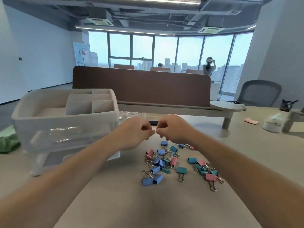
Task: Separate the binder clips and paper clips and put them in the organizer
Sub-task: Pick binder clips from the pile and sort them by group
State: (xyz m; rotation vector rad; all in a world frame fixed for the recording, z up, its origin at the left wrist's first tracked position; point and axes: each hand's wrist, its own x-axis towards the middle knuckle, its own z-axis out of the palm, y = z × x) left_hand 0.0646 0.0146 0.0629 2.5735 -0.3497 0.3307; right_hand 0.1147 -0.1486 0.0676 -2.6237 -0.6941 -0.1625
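Both hands up over the table (131, 203), dead centre of my view. Left hand (136, 132) and right hand (172, 129) sit knuckle to knuckle, fingers curled in tight, fingertips meeting in the middle. Looks like a pinch on both sides, but whatever is between them is too small to see. Can't tell if either hand holds anything.

Binder clips (164, 160), blue, teal and pink, lie loose on the table at 5 o'clock from the hands. Main heap is just below the right hand; a second cluster (204, 168) is at 3 o'clock from the heap, close by. Silver wire is mixed in, too fine to tell paper clips from clip handles.

Organizer (41, 125) is at 9 o'clock from the hands: white, clear front, open compartments on top, the left forearm crossing its near right corner. Can't see what the compartments hold.

Green cloth (8, 142) is at 9 o'clock from the organizer, touching it. A small black object (153, 123) shows in the gap above the hands at 12. Clear plastic containers (134, 115) are at 11, beside the organizer. Brown desk divider (141, 86) runs across behind.
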